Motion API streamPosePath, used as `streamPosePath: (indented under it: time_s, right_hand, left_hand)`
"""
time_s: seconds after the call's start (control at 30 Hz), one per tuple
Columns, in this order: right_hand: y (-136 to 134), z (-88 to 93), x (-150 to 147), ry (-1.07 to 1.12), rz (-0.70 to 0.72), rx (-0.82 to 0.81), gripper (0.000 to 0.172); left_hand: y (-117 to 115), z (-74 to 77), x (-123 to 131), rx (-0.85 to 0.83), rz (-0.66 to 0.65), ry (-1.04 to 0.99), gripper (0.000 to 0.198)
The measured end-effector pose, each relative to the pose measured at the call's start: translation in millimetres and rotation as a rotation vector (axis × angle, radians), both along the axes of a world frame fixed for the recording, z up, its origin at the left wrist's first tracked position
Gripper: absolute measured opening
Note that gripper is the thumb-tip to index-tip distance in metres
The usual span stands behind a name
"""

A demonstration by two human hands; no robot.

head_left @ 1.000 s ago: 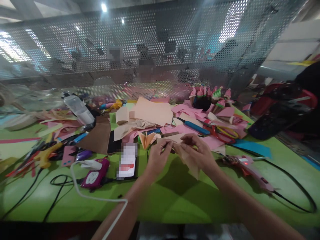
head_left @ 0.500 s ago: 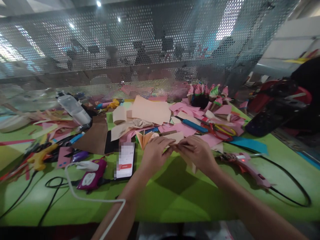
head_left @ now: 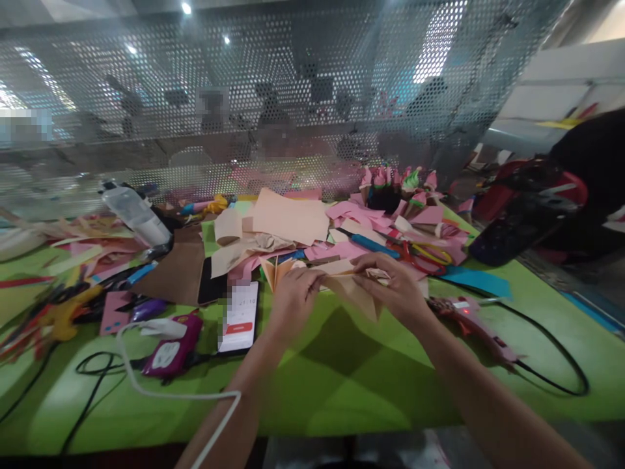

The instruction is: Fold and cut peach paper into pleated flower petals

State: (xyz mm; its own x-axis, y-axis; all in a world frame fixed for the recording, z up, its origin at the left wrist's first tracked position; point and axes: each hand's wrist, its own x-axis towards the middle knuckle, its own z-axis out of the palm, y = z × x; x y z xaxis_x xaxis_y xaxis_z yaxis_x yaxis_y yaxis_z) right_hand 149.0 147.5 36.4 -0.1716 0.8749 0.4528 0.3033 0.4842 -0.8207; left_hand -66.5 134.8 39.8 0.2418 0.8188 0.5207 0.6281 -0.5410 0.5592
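Note:
Both my hands meet over the green table [head_left: 351, 384], pinching one folded piece of beige paper [head_left: 359, 293]. My left hand [head_left: 291, 301] closes its fingers on the paper's left end. My right hand [head_left: 395, 290] grips the right part, with the paper's pointed flap hanging below it. A small folded orange-and-beige paper shape [head_left: 274, 270] lies just beyond my left hand. A phone [head_left: 238, 316] with a lit screen lies to the left of my left wrist.
Heaps of pink and beige paper sheets [head_left: 293, 218], red-handled scissors [head_left: 420, 255] and a blue cutter [head_left: 374, 246] cover the far table. A pink glue gun [head_left: 481, 326] with a black cable lies at right. A water bottle [head_left: 137, 215], a purple device [head_left: 170, 348] and cables lie at left. A perforated metal screen [head_left: 273, 98] stands behind.
My hands have shifted a little and turned the beige paper, so its pointed flap now hangs lower right of my fingers. The view has drifted slightly to the right.

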Motion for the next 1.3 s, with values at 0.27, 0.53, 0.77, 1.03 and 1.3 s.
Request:
streamPosePath:
  time_s: [0.27,0.53,0.77,1.03,1.3]
  right_hand:
    - [4.9,0.1,-5.1,-0.071,-0.003,-0.08,0.016]
    - [9.1,-2.4,-4.2,0.083,0.016,-0.288,0.023]
    - [6.5,1.1,-5.9,0.14,0.07,-0.359,0.026]
    - [5.2,-3.4,-7.8,0.216,0.088,-0.409,0.033]
    - [-1.0,-2.2,-13.5,0.131,0.083,-0.275,0.028]
  left_hand:
    - [0.8,0.4,-0.1,-0.059,-0.001,0.04,0.021]
    - [3.1,-0.2,-0.6,-0.212,-0.133,-0.154,0.021]
    - [3.4,-3.3,4.2,-0.462,-0.212,-0.479,0.033]
    - [8.2,-14.8,8.5,-0.654,-0.207,-0.712,0.022]
    - [5.5,-21.1,20.6,-0.674,-0.133,-0.761,0.018]
